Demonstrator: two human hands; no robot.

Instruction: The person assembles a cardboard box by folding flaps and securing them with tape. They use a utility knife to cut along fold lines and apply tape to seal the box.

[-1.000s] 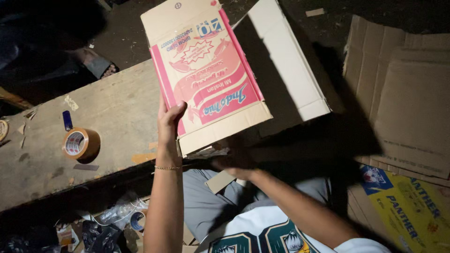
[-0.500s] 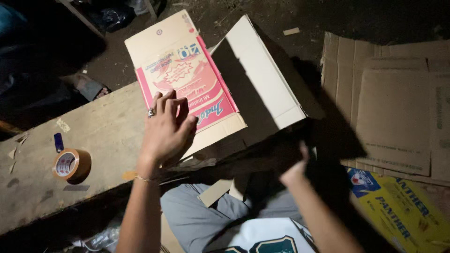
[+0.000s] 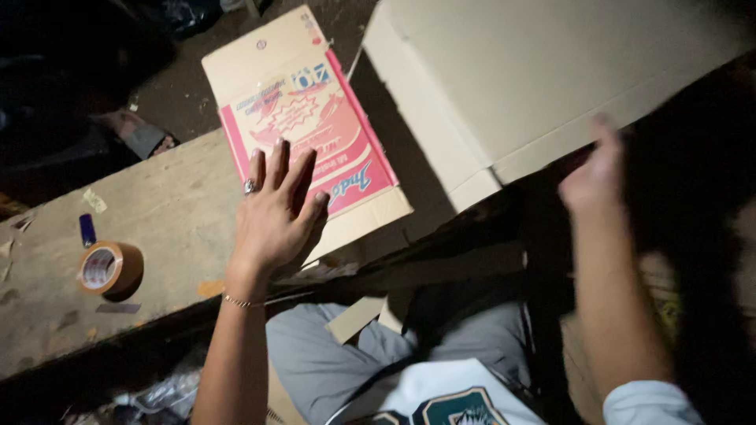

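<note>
1. flattened printed carton (image 3: 303,134): pink and red panel with plain brown flaps, lies flat on the wooden bench (image 3: 142,236), its near corner past the bench's front edge, over the lap

2. left hand (image 3: 276,212): palm down, fingers spread and open, pressing on the near half of the carton; it grips nothing. ring on one finger, thin bracelet (image 3: 240,301) at the wrist

3. right hand (image 3: 594,169): blurred, raised near the lower edge of the plain cardboard sheet (image 3: 551,71); cannot tell whether it is open or closed, or whether it touches the sheet

4. risk, judged: the carton is held by flat pressure only, so it could slide on the bench or tip off the front edge where the corner overhangs, if the palm lifts or pushes forward

5. risk, judged: the plain sheet sits just beside the carton's right edge; a sweep of the right hand could drag it across the carton or knock it off the bench

6. risk, judged: light is poor and the right side is in deep shadow, so a reach there is partly blind

7. roll of brown tape (image 3: 109,267) and small blue lighter (image 3: 87,230) lie at the bench's left end, well apart from both hands; little chance of disturbance

8. versus a second ago: the carton was then held up at a tilt by the left hand at its lower edge; now it lies flat under the palm

9. versus half a second ago: the right hand sat low in shadow; now it is up by the plain sheet
</note>
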